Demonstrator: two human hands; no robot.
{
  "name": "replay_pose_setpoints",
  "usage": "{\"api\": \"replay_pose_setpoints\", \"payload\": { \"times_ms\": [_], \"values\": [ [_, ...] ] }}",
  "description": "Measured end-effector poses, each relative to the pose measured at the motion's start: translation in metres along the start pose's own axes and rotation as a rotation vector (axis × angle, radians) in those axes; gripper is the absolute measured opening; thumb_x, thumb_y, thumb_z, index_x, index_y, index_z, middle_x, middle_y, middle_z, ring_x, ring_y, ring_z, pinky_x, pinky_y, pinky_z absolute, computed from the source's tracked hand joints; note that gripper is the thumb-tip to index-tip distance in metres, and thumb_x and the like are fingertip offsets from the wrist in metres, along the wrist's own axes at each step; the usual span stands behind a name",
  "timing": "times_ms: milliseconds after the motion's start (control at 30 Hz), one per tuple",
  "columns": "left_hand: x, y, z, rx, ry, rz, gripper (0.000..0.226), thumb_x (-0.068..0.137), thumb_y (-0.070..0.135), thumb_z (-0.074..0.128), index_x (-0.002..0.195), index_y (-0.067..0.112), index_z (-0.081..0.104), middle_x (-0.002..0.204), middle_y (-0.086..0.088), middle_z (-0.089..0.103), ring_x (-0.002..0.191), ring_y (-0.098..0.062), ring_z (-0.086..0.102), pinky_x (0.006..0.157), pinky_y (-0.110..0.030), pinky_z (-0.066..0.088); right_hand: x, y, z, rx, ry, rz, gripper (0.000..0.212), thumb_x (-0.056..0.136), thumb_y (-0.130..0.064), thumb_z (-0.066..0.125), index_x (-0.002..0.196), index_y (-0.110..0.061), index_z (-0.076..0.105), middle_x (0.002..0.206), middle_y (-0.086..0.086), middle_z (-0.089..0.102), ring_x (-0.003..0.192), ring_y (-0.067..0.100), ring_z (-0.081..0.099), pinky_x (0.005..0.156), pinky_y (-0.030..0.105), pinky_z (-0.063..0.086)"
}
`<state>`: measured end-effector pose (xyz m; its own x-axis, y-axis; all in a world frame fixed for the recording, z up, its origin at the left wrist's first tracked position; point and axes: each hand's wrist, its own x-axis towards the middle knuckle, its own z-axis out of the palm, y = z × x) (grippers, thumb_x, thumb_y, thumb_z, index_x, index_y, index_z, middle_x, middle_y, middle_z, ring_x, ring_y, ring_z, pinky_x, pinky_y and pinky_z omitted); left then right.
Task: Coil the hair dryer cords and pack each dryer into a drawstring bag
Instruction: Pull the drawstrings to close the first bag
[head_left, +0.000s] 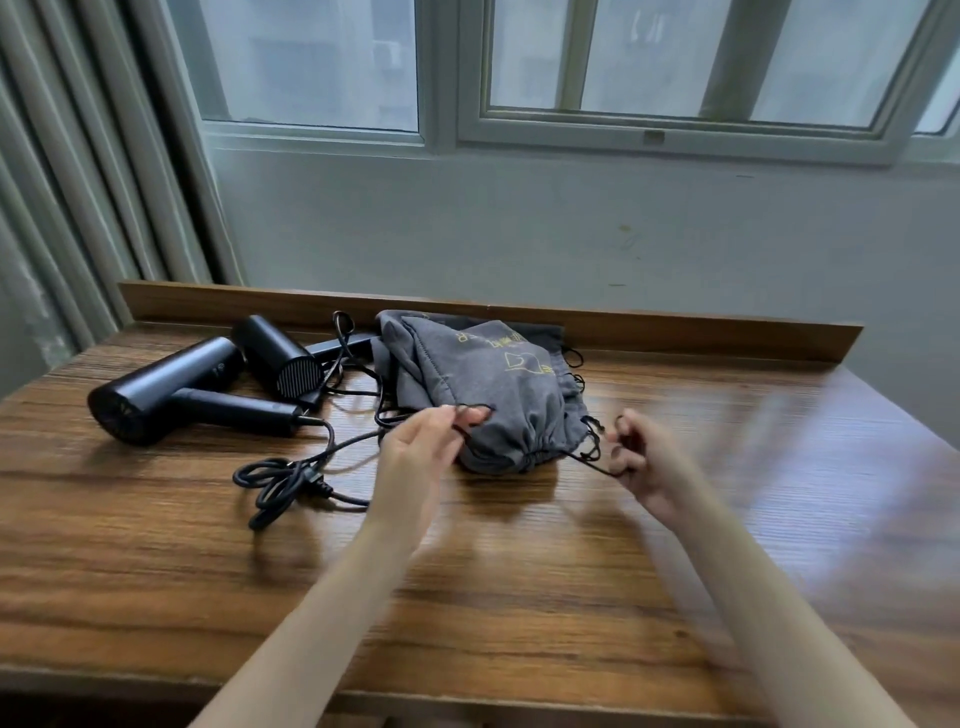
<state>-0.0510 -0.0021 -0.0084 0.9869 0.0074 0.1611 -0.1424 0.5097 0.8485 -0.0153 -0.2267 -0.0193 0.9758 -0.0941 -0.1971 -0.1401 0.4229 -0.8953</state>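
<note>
A bulging grey drawstring bag with yellow print lies mid-table, its mouth cinched toward me. My left hand pinches the black drawstring on the bag's left side. My right hand grips the drawstring on the right, pulled out from the mouth. More grey bag fabric lies under and behind it. Two black hair dryers lie at the left: one near the table's left edge, the other behind it. Their black cords sprawl loosely in front, partly bunched.
The wooden table has a raised back ledge against the wall under a window. Curtains hang at the left. The table's right part shows bare, glossy wood.
</note>
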Motion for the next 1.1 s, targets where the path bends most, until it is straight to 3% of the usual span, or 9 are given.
{"api": "replay_pose_setpoints", "payload": {
  "times_ms": [67, 200, 333, 433, 567, 700, 767, 933, 1100],
  "values": [
    [-0.005, -0.01, 0.012, 0.119, -0.072, -0.044, 0.049, 0.097, 0.009, 0.04, 0.052, 0.016, 0.058, 0.048, -0.002, 0.051, 0.058, -0.017, 0.057, 0.073, -0.027, 0.054, -0.007, 0.013, 0.015, -0.65, 0.073, -0.227, 0.031, 0.092, -0.006, 0.042, 0.064, -0.012, 0.051, 0.083, 0.01, 0.062, 0.044, 0.01, 0.048, 0.046, 0.023, 0.042],
    [-0.006, -0.034, 0.004, 1.095, -0.013, 0.172, 0.017, 0.091, 0.022, 0.055, 0.077, 0.016, 0.047, 0.056, 0.003, 0.048, 0.055, -0.013, 0.048, 0.058, -0.026, 0.031, -0.015, 0.036, 0.023, -1.516, 0.102, -0.543, 0.025, 0.099, -0.021, 0.036, 0.09, -0.007, 0.054, 0.092, 0.019, 0.067, 0.088, 0.036, 0.061, 0.069, 0.039, 0.04],
    [-0.004, -0.043, -0.002, 1.845, -0.044, 0.331, 0.027, 0.095, 0.038, 0.04, 0.105, 0.014, 0.046, 0.087, -0.007, 0.068, 0.084, -0.026, 0.065, 0.064, -0.031, 0.043, -0.015, 0.047, 0.024, -1.688, 0.137, -0.646, 0.016, 0.098, -0.03, 0.034, 0.096, -0.016, 0.042, 0.097, 0.011, 0.065, 0.093, 0.03, 0.061, 0.069, 0.036, 0.041],
    [0.003, -0.046, -0.007, 2.059, -0.119, 0.299, 0.032, 0.099, 0.038, 0.032, 0.105, 0.013, 0.052, 0.102, -0.008, 0.067, 0.096, -0.028, 0.064, 0.074, -0.036, 0.048, -0.01, 0.047, 0.017, -1.713, 0.047, -0.658, 0.02, 0.099, -0.03, 0.033, 0.102, -0.013, 0.043, 0.106, 0.006, 0.058, 0.103, 0.025, 0.052, 0.078, 0.034, 0.038],
    [0.01, -0.041, -0.013, 2.017, -0.128, 0.341, 0.032, 0.097, 0.034, 0.038, 0.098, 0.012, 0.062, 0.096, -0.013, 0.068, 0.091, -0.035, 0.064, 0.07, -0.039, 0.048, -0.011, 0.048, 0.016, -1.705, 0.084, -0.657, 0.017, 0.098, -0.035, 0.037, 0.088, -0.022, 0.04, 0.1, 0.004, 0.063, 0.1, 0.026, 0.055, 0.067, 0.036, 0.035],
    [0.01, -0.027, -0.021, 2.011, -0.13, 0.562, 0.029, 0.057, 0.023, 0.088, 0.053, 0.012, 0.062, 0.041, -0.011, 0.055, 0.034, -0.031, 0.055, 0.029, -0.024, 0.036, -0.011, 0.045, 0.011, -1.585, 0.119, -0.627, 0.023, 0.095, -0.041, 0.044, 0.082, -0.022, 0.041, 0.088, 0.007, 0.067, 0.089, 0.03, 0.06, 0.06, 0.035, 0.03],
    [0.009, -0.023, -0.021, 1.993, -0.111, 0.574, 0.034, 0.048, 0.02, 0.091, 0.048, 0.012, 0.059, 0.035, -0.009, 0.051, 0.028, -0.029, 0.05, 0.026, -0.021, 0.031, -0.014, 0.045, 0.009, -1.547, 0.113, -0.629, 0.024, 0.094, -0.04, 0.046, 0.08, -0.022, 0.04, 0.085, 0.008, 0.066, 0.087, 0.031, 0.06, 0.06, 0.036, 0.032],
    [0.003, -0.032, -0.021, 1.61, -0.172, 0.088, 0.031, 0.092, 0.033, 0.052, 0.07, 0.016, 0.067, 0.064, -0.001, 0.063, 0.072, -0.024, 0.059, 0.062, -0.031, 0.04, -0.027, 0.048, 0.009, -1.34, 0.04, -0.542, 0.019, 0.093, -0.027, 0.053, 0.077, -0.017, 0.05, 0.075, 0.007, 0.062, 0.077, 0.029, 0.057, 0.065, 0.037, 0.036],
    [-0.012, -0.027, -0.011, 0.805, -0.136, -0.286, 0.033, 0.092, 0.02, 0.054, 0.064, 0.024, 0.071, 0.069, 0.002, 0.056, 0.061, -0.005, 0.049, 0.045, -0.011, 0.041, -0.043, 0.054, 0.015, -1.189, 0.082, -0.506, 0.009, 0.087, -0.014, 0.062, 0.094, -0.012, 0.066, 0.093, 0.002, 0.069, 0.086, 0.02, 0.061, 0.072, 0.027, 0.038]
  ]
}}
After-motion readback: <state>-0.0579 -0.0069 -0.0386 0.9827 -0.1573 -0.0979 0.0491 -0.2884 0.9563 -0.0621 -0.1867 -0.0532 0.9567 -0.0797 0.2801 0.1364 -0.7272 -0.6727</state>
